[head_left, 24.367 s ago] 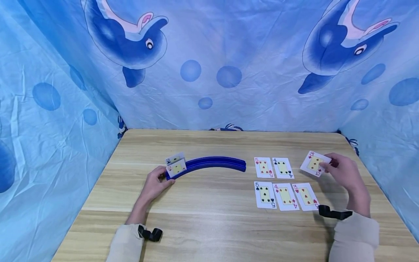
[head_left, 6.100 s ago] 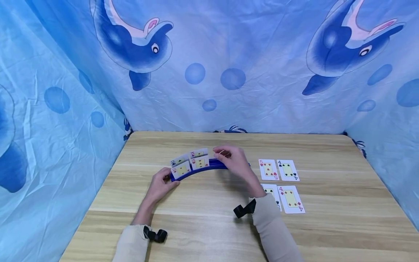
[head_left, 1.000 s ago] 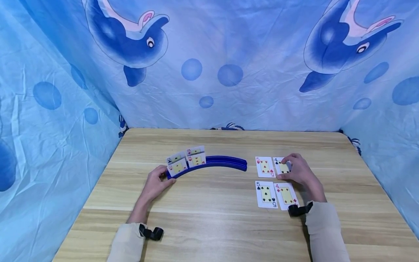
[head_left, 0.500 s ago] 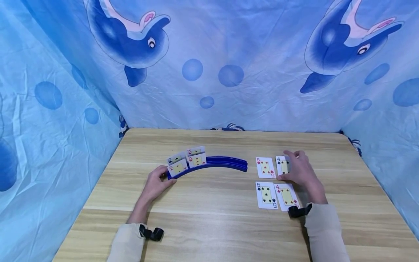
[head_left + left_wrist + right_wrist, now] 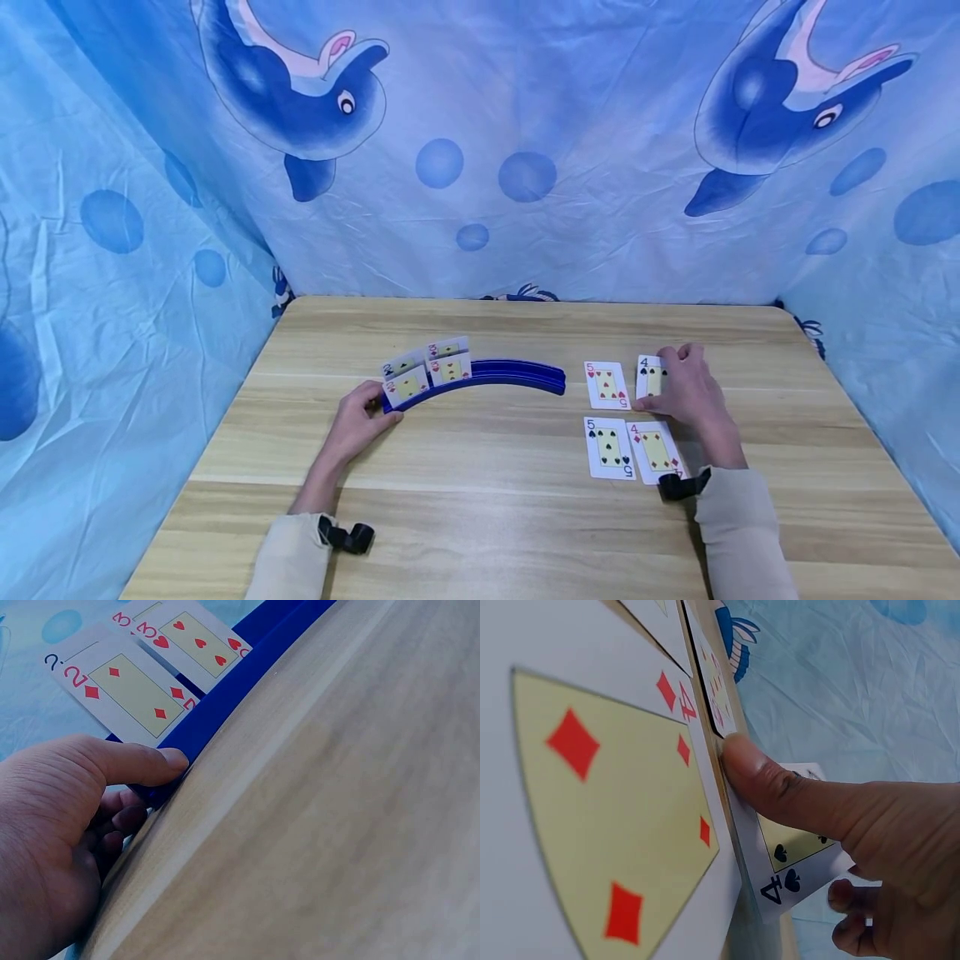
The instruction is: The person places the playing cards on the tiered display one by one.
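My left hand (image 5: pixel 358 425) grips the left end of a blue curved card holder (image 5: pixel 517 371), its thumb along the front face in the left wrist view. In that holder stand the two of diamonds (image 5: pixel 127 697) and the three of hearts (image 5: pixel 196 645), with a black two (image 5: pixel 403 364) and the three of diamonds (image 5: pixel 448 347) behind them. Over at the right, my right hand (image 5: pixel 693 396) pinches the four of spades (image 5: pixel 648 379) by its edge. The card leans up from the table in the right wrist view, thumb on its face, partly covered by the hand.
Left of the right hand lies the five of hearts (image 5: pixel 606 386), face up. Nearer me are the five of spades (image 5: pixel 608 448) and the four of diamonds (image 5: pixel 654 450). A blue dolphin-print cloth (image 5: pixel 480 108) rises behind the wooden table (image 5: pixel 480 517).
Over the last second my right hand took the four of spades and shifted it slightly right, away from the five of hearts. Earlier, both threes went into the holder. My left hand stayed put.
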